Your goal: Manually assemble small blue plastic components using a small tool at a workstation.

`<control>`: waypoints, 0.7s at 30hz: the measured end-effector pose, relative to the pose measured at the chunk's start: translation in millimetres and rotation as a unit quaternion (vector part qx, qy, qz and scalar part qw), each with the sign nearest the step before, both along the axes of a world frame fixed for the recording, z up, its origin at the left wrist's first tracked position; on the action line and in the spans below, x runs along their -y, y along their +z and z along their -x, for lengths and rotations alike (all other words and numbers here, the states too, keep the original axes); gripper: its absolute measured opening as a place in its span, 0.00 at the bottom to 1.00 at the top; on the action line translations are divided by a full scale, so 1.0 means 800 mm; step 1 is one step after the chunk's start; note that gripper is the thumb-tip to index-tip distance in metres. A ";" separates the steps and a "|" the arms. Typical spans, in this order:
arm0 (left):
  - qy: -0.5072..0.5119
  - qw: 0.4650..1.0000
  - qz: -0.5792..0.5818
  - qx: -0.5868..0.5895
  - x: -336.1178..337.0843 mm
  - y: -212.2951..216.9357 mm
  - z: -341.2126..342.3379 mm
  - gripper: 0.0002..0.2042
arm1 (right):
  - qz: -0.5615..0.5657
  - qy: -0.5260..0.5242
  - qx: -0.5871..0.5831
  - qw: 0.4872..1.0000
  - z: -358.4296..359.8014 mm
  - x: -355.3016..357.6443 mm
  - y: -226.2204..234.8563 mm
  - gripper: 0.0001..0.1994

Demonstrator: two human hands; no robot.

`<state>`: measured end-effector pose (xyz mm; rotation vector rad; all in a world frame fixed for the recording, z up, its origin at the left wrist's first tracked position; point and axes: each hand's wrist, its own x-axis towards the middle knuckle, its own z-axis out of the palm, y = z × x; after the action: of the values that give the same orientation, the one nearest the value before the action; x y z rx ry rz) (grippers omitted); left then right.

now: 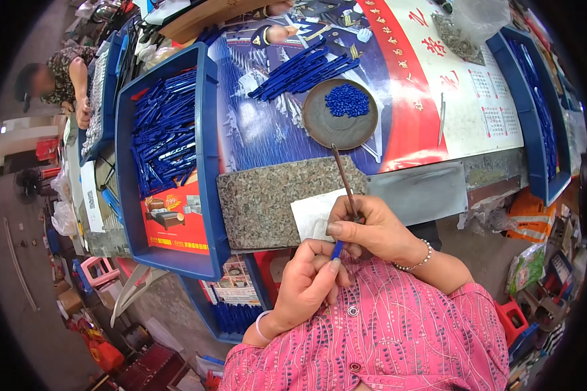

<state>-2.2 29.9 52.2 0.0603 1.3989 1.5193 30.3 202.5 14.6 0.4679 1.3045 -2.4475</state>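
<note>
My left hand point(306, 280) is closed, pinching a slim blue plastic piece point(337, 250) in front of my chest. Close against it, my right hand point(381, 231) is closed round a thin dark brown stick-like tool point(343, 174), one end of which points up and away. Fingers of both hands meet around the blue piece, so most of it is hidden. A white paper point(308, 219) lies just beyond them on a speckled granite slab point(261, 202). Past the slab sits a round brown dish point(326, 133) with many small blue beads point(347, 100).
At the left a blue crate point(213, 156) holds many slim blue pieces point(166, 130). More blue pieces point(303, 70) lie loose behind the dish. Another blue crate point(540, 156) stands at the right, beside a grey metal plate point(417, 195). A person point(65, 75) works at far left.
</note>
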 end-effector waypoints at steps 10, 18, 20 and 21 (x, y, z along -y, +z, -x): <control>0.009 0.999 -0.008 0.041 -0.004 -0.002 0.006 0.06 | 0.003 -0.020 0.009 1.000 0.000 0.002 -0.004 0.11; 0.023 0.999 -0.017 0.037 -0.009 -0.005 0.007 0.06 | 0.008 -0.037 0.018 0.999 0.004 -0.001 -0.005 0.09; 0.039 0.999 -0.002 0.013 -0.013 -0.003 0.005 0.06 | 0.011 -0.040 0.015 0.999 0.005 -0.002 -0.005 0.09; 0.054 0.998 0.013 -0.010 -0.015 -0.002 0.003 0.06 | 0.014 -0.044 0.014 0.999 0.005 -0.002 -0.005 0.09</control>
<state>-4.4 42.0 50.3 -0.0170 1.4569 1.5928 26.7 204.5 10.7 0.5611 1.2632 -2.5178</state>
